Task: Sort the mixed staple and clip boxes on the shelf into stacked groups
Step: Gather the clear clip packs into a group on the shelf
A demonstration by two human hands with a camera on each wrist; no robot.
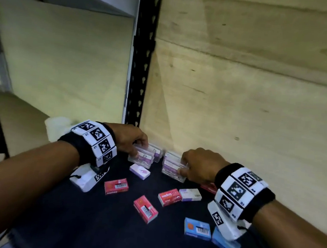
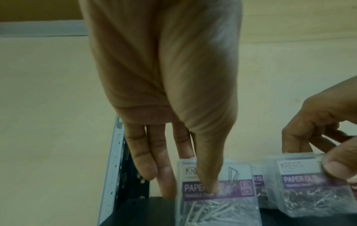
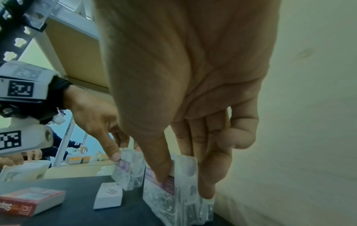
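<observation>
Two groups of clear paper clip boxes with purple labels stand at the back of the dark shelf (image 1: 89,226), against the wooden wall. My left hand (image 1: 140,147) grips the left group (image 1: 143,159), thumb on the front label (image 2: 216,191) and fingers behind. My right hand (image 1: 184,167) pinches the right group (image 1: 171,167) between thumb and fingers, which shows as upright clear boxes (image 3: 179,191) in the right wrist view. Loose staple boxes lie in front: red ones (image 1: 116,186) (image 1: 145,209) (image 1: 169,197), lilac ones (image 1: 139,171) (image 1: 189,194) and blue ones (image 1: 197,228).
A black perforated upright (image 1: 139,71) stands just behind my left hand. The wooden wall (image 1: 241,91) closes the back and right. Another red box (image 1: 208,187) lies partly hidden under my right hand, and a second blue box (image 1: 226,244) under my right wrist.
</observation>
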